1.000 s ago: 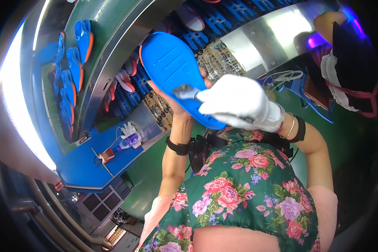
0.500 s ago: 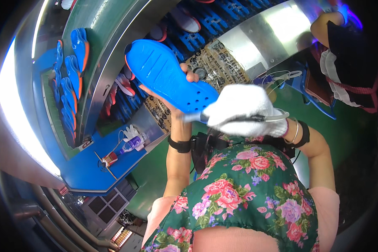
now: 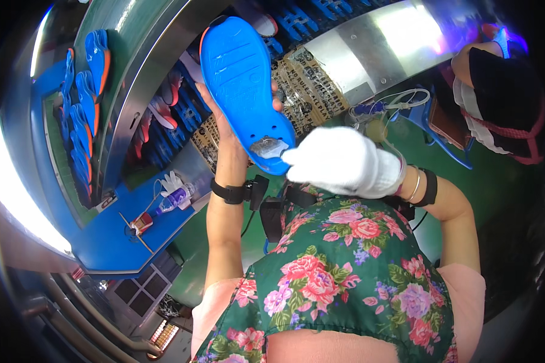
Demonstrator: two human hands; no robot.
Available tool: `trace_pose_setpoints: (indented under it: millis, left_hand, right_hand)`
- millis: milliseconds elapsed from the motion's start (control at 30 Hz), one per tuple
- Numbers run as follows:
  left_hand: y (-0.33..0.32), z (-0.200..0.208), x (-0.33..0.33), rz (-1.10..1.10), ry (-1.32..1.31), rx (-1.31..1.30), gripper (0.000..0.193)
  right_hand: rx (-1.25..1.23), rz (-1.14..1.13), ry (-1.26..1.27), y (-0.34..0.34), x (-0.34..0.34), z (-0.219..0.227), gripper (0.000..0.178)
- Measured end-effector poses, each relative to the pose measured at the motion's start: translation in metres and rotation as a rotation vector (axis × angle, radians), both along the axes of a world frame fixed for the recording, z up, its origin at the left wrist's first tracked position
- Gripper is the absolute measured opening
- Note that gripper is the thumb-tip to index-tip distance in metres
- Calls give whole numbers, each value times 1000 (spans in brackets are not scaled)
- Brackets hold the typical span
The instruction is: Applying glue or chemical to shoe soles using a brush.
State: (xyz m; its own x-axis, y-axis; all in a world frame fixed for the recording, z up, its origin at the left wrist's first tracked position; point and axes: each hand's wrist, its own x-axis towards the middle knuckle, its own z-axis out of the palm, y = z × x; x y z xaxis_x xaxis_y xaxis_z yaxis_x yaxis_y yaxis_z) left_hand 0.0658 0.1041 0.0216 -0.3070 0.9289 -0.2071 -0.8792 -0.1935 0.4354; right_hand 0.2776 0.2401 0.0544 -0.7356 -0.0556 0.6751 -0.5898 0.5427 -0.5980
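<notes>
A blue shoe sole (image 3: pixel 239 78), orange-edged at its far end, is held up in front of me by my bare left hand (image 3: pixel 226 136). Its thumb and fingers wrap both sides of the sole at its narrow middle. The near end of the sole has small holes. My right hand (image 3: pixel 345 162), in a white knitted glove, is closed round a brush (image 3: pixel 269 147) whose pale, flat head lies against that holed end. The glove hides the handle of the brush. My wrists carry black straps.
Blue-and-orange soles (image 3: pixel 86 97) line a green belt (image 3: pixel 112 27) at the left. Ahead, more soles hang beside a taped cardboard strip (image 3: pixel 312 81). A blue shelf (image 3: pixel 112 248) carries a purple bottle (image 3: pixel 174 198). Clear tubing (image 3: pixel 399 103) and another person's arm (image 3: pixel 469 60) are at the right.
The sole has tilted more upright, its near end swinging left and down. My gloved hand has brought the brush head onto the holed end; before, the brush was blurred beside the sole's near edge.
</notes>
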Motion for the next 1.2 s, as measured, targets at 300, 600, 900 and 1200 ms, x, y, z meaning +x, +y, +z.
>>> trace_pose_setpoints:
  millis: [300,600,900,1200]
  left_hand:
    - [2,-3,-15,-253,0,9,123]
    - [-20,-20,-16,-233,-93,99,110]
    - [-22,-29,49,120,44,-206,52]
    - [-44,-45,60,120,-309,44,79]
  right_hand:
    - [-271,157,-152,15,-15,2,21]
    - [-977,180,-568,25,-15,1,14]
    - [-644,-187,-404,44,-34,2,18]
    - [-360,-130,-234,33,-22,3,19]
